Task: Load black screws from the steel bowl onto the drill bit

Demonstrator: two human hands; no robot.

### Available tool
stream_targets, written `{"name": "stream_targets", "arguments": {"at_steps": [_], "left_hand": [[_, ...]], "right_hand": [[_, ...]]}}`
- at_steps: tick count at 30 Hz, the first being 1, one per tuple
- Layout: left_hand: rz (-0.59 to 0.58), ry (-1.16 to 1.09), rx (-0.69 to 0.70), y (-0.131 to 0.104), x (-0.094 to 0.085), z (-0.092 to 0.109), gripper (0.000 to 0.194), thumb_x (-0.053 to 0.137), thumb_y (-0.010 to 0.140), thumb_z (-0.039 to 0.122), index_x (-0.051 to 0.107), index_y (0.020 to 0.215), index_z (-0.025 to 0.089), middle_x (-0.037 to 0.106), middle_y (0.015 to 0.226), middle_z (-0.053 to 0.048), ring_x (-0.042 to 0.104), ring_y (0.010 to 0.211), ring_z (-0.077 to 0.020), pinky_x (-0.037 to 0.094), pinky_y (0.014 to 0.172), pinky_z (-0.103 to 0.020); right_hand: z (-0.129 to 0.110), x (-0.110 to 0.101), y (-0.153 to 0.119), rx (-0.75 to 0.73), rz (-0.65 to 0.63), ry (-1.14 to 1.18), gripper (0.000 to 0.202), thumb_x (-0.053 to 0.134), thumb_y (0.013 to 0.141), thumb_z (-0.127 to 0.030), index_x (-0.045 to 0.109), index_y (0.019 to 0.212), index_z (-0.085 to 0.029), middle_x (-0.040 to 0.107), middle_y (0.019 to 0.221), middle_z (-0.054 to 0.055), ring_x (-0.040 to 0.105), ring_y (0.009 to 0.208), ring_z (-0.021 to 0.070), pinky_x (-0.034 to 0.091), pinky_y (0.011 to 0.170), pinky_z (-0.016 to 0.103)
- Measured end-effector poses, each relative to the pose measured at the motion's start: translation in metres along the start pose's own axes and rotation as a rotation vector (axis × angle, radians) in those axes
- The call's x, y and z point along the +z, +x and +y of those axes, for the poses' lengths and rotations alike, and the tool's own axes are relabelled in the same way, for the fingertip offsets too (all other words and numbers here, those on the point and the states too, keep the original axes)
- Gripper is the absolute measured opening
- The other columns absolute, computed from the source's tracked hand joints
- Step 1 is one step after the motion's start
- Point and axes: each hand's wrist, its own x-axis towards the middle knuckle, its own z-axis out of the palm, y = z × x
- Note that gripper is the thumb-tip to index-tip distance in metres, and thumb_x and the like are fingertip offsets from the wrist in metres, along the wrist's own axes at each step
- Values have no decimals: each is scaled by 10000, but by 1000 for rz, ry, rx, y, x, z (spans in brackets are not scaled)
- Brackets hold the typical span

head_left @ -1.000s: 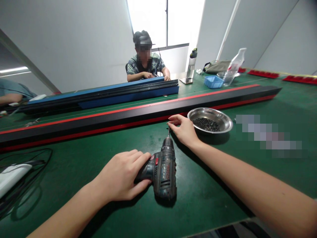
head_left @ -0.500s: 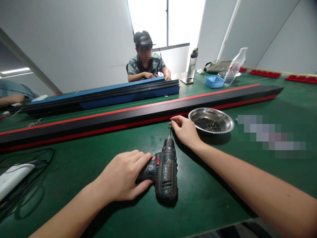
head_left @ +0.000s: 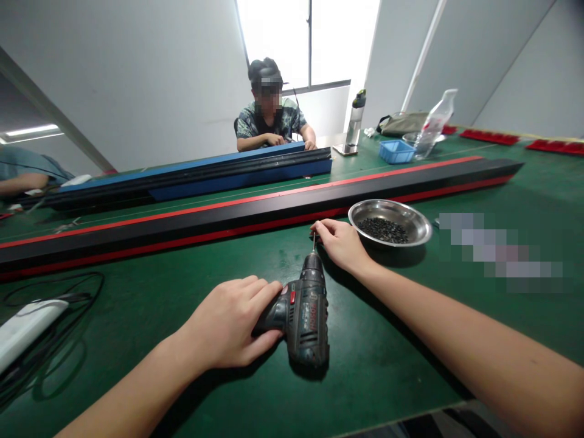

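Observation:
A black cordless drill (head_left: 309,316) lies low over the green table, its bit pointing away from me. My left hand (head_left: 232,319) is wrapped round its handle. At the bit's tip, my right hand (head_left: 337,242) pinches with thumb and forefinger; whatever small piece is between them is too small to make out. Just right of that hand stands a steel bowl (head_left: 420,230) holding many small dark screws (head_left: 383,230). Beyond both hands lies a long black bar with red edges (head_left: 255,210), running across the table.
Black cables (head_left: 86,316) and a white power strip (head_left: 30,328) lie at the left. Behind the bar are blue bars (head_left: 237,176), a blue basket (head_left: 396,152), a water bottle (head_left: 354,121) and a tilted plastic bottle (head_left: 435,125). A co-worker (head_left: 274,115) sits opposite.
My right hand's fingers have come slightly nearer to me, closing in a pinch at the bit's tip. The left hand and drill stay almost the same.

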Motion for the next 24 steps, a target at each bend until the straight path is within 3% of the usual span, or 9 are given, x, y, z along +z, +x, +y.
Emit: {"name": "stream_targets", "arguments": {"at_steps": [4, 10, 16, 24], "left_hand": [[-10, -3, -15, 0, -2, 1, 481, 617, 916, 413, 546, 1332, 181, 715, 1120, -110, 665, 982, -291, 552, 850, -445], [15, 16, -123, 0, 2, 9, 481, 609, 935, 450, 539, 1347, 212, 701, 1102, -94, 653, 977, -300, 543, 848, -455], [69, 112, -272, 6, 7, 15, 411, 556, 988, 437, 533, 1328, 207, 694, 1114, -105, 645, 996, -308, 539, 813, -439], [111, 148, -271, 8, 7, 13, 386, 592, 975, 435, 543, 1290, 217, 708, 1100, -99, 662, 971, -288, 543, 792, -403]], "right_hand": [[-4, -2, -1, 30, -6, 26, 355, 549, 1007, -431, 799, 890, -207, 811, 927, 73, 751, 867, 258, 563, 863, 400], [-6, 1, -3, 24, 85, -23, 306, 633, 956, -353, 783, 1153, -174, 791, 1165, 129, 750, 1040, 292, 559, 982, 456], [-8, 4, -5, 16, 58, -77, 323, 643, 947, -317, 760, 1205, -162, 781, 1181, 141, 756, 984, 270, 572, 968, 436], [-8, 6, -5, 6, 59, -103, 325, 651, 939, -324, 752, 1202, -163, 779, 1180, 146, 751, 1018, 283, 567, 981, 448]]}}
